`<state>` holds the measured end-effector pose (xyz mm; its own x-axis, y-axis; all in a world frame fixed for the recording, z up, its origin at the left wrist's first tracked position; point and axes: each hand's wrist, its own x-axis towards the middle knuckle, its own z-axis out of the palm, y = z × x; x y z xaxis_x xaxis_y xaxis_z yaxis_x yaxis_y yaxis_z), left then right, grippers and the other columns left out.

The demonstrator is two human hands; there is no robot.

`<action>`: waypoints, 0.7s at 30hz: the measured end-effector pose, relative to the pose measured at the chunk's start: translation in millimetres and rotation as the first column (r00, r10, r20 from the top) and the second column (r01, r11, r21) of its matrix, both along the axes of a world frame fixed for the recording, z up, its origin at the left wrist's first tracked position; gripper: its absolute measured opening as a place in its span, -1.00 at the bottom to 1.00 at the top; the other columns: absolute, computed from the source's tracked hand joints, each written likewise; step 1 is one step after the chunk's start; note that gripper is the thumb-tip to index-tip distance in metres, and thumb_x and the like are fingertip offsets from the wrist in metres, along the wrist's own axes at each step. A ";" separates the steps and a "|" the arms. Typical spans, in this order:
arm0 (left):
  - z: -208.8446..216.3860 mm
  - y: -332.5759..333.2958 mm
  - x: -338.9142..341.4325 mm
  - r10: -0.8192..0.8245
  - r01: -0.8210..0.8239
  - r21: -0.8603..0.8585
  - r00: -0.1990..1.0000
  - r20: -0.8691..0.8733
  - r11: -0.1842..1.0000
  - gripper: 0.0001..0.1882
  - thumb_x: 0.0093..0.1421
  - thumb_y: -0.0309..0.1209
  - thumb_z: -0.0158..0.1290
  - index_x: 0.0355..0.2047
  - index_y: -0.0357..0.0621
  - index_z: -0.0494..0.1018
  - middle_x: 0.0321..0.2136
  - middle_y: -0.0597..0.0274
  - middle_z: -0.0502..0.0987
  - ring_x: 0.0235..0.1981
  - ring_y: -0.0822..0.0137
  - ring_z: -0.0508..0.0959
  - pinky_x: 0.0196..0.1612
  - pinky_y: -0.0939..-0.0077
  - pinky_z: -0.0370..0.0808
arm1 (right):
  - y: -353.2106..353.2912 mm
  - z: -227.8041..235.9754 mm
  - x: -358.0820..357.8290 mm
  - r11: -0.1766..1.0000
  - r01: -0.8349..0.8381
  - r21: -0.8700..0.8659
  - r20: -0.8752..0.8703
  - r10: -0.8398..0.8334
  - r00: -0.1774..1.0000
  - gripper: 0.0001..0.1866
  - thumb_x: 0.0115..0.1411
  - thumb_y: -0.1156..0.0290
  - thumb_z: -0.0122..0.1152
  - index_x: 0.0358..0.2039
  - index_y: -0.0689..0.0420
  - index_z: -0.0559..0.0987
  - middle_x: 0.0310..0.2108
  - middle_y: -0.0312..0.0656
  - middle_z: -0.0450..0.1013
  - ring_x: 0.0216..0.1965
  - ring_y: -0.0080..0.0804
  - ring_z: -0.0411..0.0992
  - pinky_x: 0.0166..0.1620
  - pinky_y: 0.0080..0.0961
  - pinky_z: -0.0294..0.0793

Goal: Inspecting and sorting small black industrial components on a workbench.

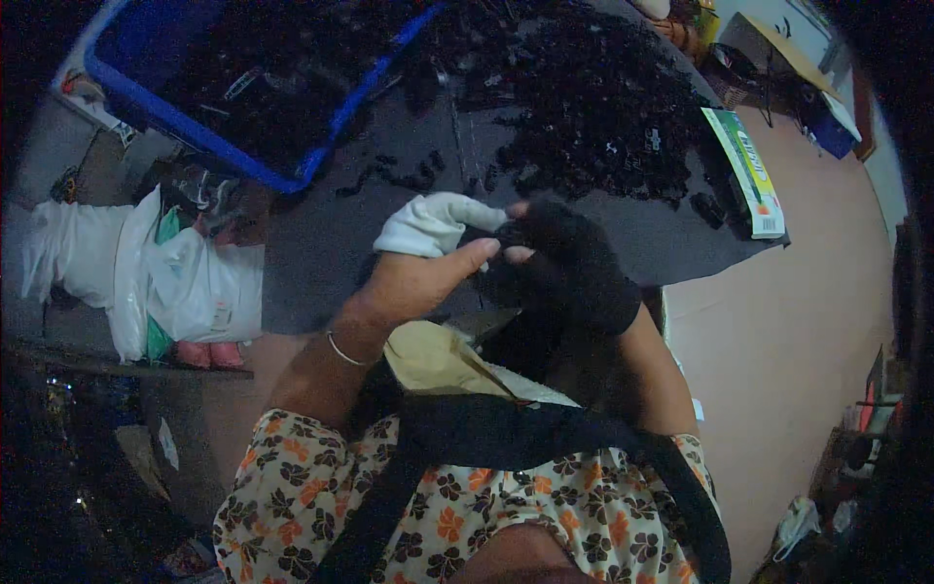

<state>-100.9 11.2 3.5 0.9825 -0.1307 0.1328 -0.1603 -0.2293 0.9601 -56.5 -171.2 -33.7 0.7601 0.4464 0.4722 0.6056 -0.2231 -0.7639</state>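
The left hand (423,263) comes up from lower left, wrist circled by a thin pale bangle (342,354), its fingers bent inside white cloth (423,226) and its bare thumb reaching rightward. Thumb and covered fingertip converge on a small black piece (508,233); whether they grip it cannot be told. That piece sits between the two hands, above the near part of the table. The right hand (574,263), in a black fingerless glove, angles in from lower right, bare fingertips clamped on the piece.

At far left, bulging white plastic bags (128,302) lie beside the table. Next, a blue plastic bin (326,156) holds dark pieces. Dark grey cloth (311,258) covers the table, and a tan sheet (433,360) lies below the hands. Rightward spreads a heap of small black parts (603,127), then a green, yellow and white flat package (747,175) at the table's edge. Beyond is the pinkish-tan floor (769,341).
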 end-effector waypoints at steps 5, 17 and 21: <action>-0.2 -3.0 -10.4 -0.043 -0.003 0.234 0.981 0.191 0.972 -0.77 -0.02 -0.56 0.12 -0.30 -0.30 0.43 -0.38 0.16 0.50 -0.34 0.41 0.49 -0.24 0.56 0.42 | -1.2 1.7 -3.5 0.994 -0.113 -0.002 -0.355 0.105 0.929 -0.68 -0.06 0.46 0.28 -0.28 0.31 0.46 -0.39 -0.22 0.43 -0.30 -0.54 0.37 -0.23 -0.56 0.38; -1.6 35.6 123.9 -0.083 -0.264 0.744 0.915 0.394 0.614 -0.59 -0.01 -0.25 0.10 -0.12 -0.05 0.41 -0.29 0.02 0.50 -0.24 0.09 0.48 -0.16 0.35 0.40 | -21.1 14.1 11.9 0.900 0.360 -0.245 0.262 -0.296 0.919 -0.76 -0.02 0.30 0.14 -0.40 0.21 0.49 -0.49 0.04 0.40 -0.41 0.02 0.39 -0.36 -0.24 0.39; -17.0 24.7 178.5 0.064 -0.340 0.857 0.937 0.343 0.387 -0.64 0.00 -0.29 0.07 -0.16 -0.05 0.42 -0.25 0.04 0.48 -0.22 0.04 0.47 -0.15 0.28 0.41 | -17.0 4.5 22.9 0.859 0.437 -0.267 0.352 -0.336 0.874 -0.80 -0.05 0.36 0.13 -0.40 0.18 0.50 -0.45 0.03 0.41 -0.40 -0.01 0.40 -0.34 -0.22 0.39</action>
<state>77.6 35.9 -13.4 0.9547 -0.1103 0.2763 -0.1473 -0.9821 0.1171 -33.6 -188.2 -29.2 0.7593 0.3110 0.5716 0.5937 -0.6907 -0.4129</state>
